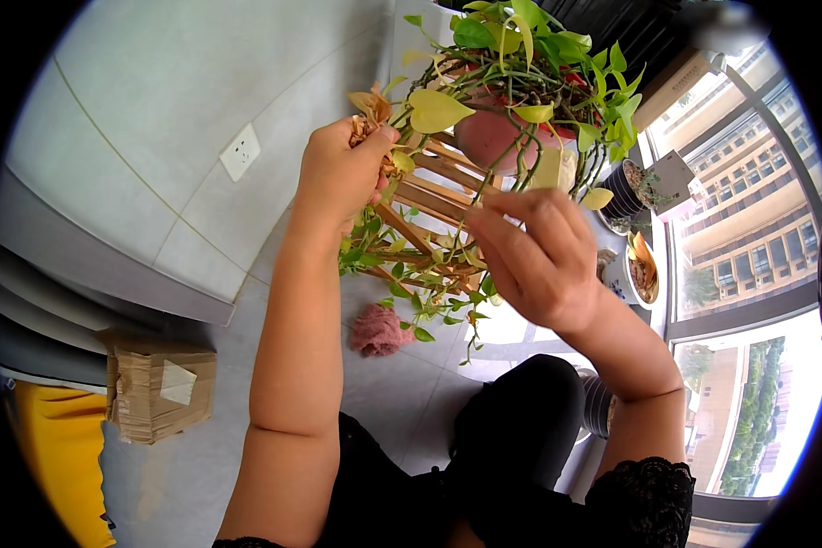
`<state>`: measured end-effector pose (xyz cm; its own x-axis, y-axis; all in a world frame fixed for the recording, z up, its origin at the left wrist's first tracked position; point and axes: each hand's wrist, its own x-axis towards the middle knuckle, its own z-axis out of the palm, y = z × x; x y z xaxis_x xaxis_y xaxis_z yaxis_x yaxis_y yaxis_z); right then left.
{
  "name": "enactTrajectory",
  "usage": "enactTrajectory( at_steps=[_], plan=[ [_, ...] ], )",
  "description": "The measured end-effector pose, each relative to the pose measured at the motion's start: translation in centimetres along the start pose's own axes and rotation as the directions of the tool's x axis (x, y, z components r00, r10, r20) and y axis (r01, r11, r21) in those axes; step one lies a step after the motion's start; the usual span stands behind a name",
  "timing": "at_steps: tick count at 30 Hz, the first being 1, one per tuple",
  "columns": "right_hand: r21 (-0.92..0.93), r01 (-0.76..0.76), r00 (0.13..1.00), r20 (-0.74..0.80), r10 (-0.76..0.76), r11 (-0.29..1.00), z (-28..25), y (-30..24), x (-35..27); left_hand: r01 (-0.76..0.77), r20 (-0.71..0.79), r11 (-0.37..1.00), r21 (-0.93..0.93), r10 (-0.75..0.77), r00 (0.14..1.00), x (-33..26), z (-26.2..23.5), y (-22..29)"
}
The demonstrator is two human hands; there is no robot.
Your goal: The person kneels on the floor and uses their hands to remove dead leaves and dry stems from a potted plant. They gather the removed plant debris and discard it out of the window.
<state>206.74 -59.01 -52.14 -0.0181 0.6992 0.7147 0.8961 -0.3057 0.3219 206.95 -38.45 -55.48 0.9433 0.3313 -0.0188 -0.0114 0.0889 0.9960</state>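
Dry leaves: brown, at plant's left edge, pinched in left hand, fingers clamped.
Right hand: fingers together on a vine stem.
Plant: pink pot on wooden stand.
Floor: pink cloth, cardboard box.

The left hand was up at the trailing plant, fingers closed on dried brown leaves. The right hand sat lower, fingertips pinching among the stems by the wooden stand. The pink pot rested on top. A pink cloth lay on the floor, a cardboard box well off left.
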Motion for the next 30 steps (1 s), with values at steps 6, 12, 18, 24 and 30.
enactTrajectory(
  at_steps=[6, 12, 18, 24, 30],
  plan=[
    [-0.219, -0.073, 0.924, 0.353, 0.149, 0.973, 3.2, 2.2, 4.7, 0.013, 0.035, 0.967, -0.254, -0.004, 0.999, -0.1, -0.1, 0.4],
    [-0.321, -0.055, 0.879, 0.433, 0.198, 0.945, 5.5, 3.0, 4.8, 0.035, 0.045, 0.930, -0.366, -0.020, 0.999, 0.0, -0.7, 0.6],
    [-0.235, -0.107, 0.933, 0.312, 0.179, 0.966, 3.2, 3.3, 4.0, -0.028, 0.055, 0.890, -0.455, 0.060, 0.997, -0.4, -2.0, 1.5],
    [-0.064, -0.368, 0.930, -0.041, 0.366, 0.928, -2.4, 1.6, 1.4, 0.111, 0.393, 0.903, -0.415, 0.068, 0.917, -2.5, -1.6, 2.4],
    [-0.148, -0.579, 0.745, 0.302, 0.594, 0.802, -2.1, 0.3, -5.3, 0.299, 0.556, 0.910, -0.288, -0.095, 0.826, -3.7, 2.3, 2.5]
  ],
)
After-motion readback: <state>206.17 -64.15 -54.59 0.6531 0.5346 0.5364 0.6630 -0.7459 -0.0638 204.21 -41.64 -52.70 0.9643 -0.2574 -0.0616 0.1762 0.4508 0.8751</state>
